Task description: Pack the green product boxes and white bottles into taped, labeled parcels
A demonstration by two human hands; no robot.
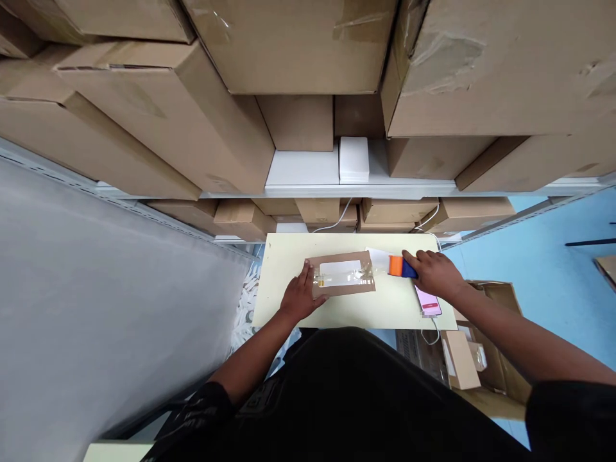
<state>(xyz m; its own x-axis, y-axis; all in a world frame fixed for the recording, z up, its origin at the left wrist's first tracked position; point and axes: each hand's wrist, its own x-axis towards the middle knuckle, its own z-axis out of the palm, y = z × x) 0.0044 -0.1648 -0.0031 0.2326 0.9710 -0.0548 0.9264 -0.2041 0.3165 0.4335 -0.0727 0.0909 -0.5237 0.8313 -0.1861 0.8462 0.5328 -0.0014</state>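
A small brown cardboard box [342, 290] lies on the pale table, with a white label [332, 273] on top and clear tape over it. My left hand [299, 294] grips the box's left end, its fingers at the left side and the thumb along the near edge. In my right hand [436, 273] is an orange and blue tape dispenser [403, 266], held just off the box's right end. Clear tape [378, 268] seems to run from the box to the dispenser. A phone [429, 300] with a lit pinkish screen lies below my right hand.
The table [289, 314] stands against a shelf [308, 191] loaded with large cardboard boxes [298, 45]. A stack of white cards or labels [354, 157] sits on the shelf. At the lower right, an open carton [500, 391] holds smaller boxes. A grey wall [110, 289] closes the left side.
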